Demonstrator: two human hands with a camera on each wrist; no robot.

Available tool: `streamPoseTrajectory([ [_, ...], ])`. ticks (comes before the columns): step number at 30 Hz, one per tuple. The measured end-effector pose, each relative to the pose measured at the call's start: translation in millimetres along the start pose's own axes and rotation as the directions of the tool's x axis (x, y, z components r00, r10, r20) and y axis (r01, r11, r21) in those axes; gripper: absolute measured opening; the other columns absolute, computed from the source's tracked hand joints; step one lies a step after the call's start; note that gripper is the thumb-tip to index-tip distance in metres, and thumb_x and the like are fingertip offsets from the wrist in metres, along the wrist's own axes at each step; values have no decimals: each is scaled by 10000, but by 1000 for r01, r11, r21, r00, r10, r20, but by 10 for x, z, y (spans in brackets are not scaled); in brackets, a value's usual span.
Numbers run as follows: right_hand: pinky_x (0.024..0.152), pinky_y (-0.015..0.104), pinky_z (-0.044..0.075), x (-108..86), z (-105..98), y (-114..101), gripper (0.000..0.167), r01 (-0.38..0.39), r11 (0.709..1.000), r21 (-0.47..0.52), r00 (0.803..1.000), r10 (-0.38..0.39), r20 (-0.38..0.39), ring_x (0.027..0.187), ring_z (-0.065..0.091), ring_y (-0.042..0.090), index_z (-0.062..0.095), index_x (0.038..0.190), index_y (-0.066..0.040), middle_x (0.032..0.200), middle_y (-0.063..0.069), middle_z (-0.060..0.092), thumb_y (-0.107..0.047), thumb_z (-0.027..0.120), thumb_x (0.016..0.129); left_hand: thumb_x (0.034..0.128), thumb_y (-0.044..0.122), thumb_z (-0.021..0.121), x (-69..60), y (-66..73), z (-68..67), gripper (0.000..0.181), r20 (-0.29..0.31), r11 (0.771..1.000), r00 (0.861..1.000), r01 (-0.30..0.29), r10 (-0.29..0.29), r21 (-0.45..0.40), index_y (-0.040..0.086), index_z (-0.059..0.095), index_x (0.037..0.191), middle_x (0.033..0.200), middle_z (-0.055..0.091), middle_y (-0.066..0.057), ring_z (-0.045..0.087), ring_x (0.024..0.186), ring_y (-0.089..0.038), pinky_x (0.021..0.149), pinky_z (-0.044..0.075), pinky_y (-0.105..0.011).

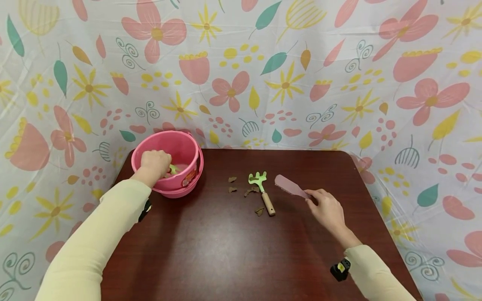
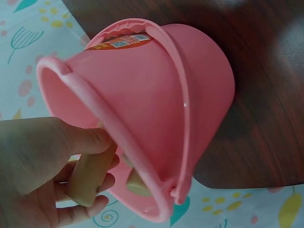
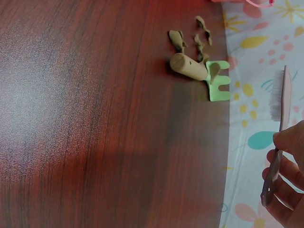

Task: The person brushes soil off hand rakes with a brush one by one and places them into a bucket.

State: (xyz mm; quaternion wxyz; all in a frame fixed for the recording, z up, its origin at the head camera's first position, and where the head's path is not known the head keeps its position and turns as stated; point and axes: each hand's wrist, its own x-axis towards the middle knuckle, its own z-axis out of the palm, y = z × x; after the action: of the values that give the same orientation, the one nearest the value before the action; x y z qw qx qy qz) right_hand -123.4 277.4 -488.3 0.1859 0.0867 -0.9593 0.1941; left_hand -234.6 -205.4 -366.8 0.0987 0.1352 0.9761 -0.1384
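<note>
Grips a wooden handle in the left hand at the mouth of the pink bucket, with another handle already inside, and holds a brush in the right hand, apparently leaving the green rake out on the table among brown scraps, one lying over its tines.
</note>
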Motion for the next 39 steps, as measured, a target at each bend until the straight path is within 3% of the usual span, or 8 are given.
streamPoseTrajectory([
  [4,494,358,442,-2,9,14,272,5,1000,1,1000,-5,-8,709,613,231,684,1051,-131,929,81,655,-116,703,780,797,187,677,-22,-23,54,156,11,1000,1000,3,-3,-16,41,642,840,738,616,-110,571,625,-273,539,498,-444],
  [11,476,330,424,5,0,18,278,17,1000,12,1000,-17,-19,690,608,230,685,1048,-121,920,88,654,-100,709,771,741,428,721,-71,-88,7,431,-16,997,999,35,-36,-75,30,643,886,785,621,-143,578,666,-312,516,488,-451],
  [17,476,322,419,5,0,1,280,18,1000,22,1000,-17,-20,692,609,226,683,1051,-116,929,87,653,-96,705,773,753,284,707,-137,-127,-130,308,-12,994,998,55,-56,-97,25,627,898,828,620,-147,589,743,-325,526,487,-452],
  [22,491,362,437,-1,15,-2,284,13,1000,21,1000,-13,-20,712,613,239,681,1056,-114,929,86,652,-99,705,773,737,288,723,-186,-129,-173,378,-24,991,998,62,-65,-118,14,620,975,919,603,-172,568,840,-351,609,495,-509],
  [28,491,361,436,-9,7,1,285,2,1000,10,1000,-1,-15,709,608,240,678,1066,-108,936,101,651,-116,701,782,824,218,629,-215,-83,-218,366,-24,993,999,39,-42,-108,11,582,1122,1073,573,-208,524,967,-375,808,456,-548],
  [39,510,400,459,-15,0,49,294,1,1000,10,999,0,-33,720,618,257,677,1063,-98,945,107,653,-98,707,771,826,287,650,-206,152,-293,543,-104,995,994,-24,14,-92,45,497,1287,1237,501,-222,432,1147,-403,963,334,-572],
])
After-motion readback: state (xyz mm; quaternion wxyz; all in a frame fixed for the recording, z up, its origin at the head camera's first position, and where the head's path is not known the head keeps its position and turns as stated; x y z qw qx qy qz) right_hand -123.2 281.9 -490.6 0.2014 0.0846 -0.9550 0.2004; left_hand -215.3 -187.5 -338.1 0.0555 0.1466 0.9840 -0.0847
